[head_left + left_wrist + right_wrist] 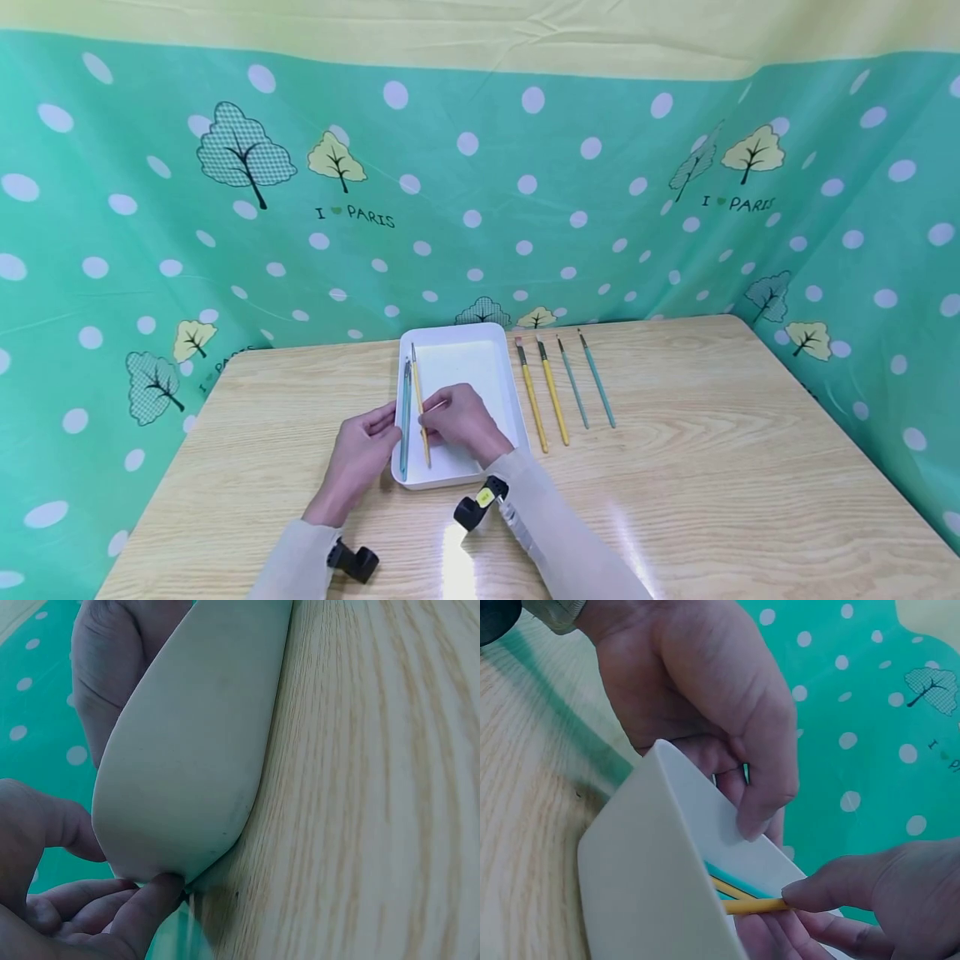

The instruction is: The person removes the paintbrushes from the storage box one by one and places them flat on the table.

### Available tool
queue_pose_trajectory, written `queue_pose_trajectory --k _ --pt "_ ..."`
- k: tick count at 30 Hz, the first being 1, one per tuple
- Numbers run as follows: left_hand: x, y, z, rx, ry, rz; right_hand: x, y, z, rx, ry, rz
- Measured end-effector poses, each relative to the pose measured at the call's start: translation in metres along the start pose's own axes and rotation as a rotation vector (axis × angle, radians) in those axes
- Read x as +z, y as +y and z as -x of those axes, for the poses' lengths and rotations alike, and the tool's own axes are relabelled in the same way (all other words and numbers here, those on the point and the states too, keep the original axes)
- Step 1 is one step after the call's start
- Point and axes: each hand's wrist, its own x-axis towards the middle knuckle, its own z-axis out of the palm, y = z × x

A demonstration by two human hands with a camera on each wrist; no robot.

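Observation:
A white rectangular tray [471, 362] sits on the wooden table. My right hand [462, 419] reaches into it and pinches a yellow-handled paintbrush [418, 385] near the lower handle, bristles pointing away. Teal paintbrushes [406, 417] lie along the tray's left wall, just left of the yellow one. At that wall, my left hand [362, 454] holds the tray, thumb at the rim and the other fingers outside. The left wrist view shows the fingers [154, 911] touching the tray's lower edge. In the right wrist view, thumb and fingers pinch the yellow handle [754, 906].
Right of the tray, two yellow-handled paintbrushes [553, 390] and two teal paintbrushes [597, 379] lie side by side on the wooden table [712, 467]. A green dotted curtain [465, 167] hangs behind the table and along its sides.

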Motion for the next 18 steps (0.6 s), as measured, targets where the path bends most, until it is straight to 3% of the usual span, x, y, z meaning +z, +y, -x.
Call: queue_pose_trajectory --k 18 --pt "0.0 0.0 0.001 -0.002 -0.003 -0.003 -0.018 -0.004 -0.001 0.028 -0.017 -0.089"
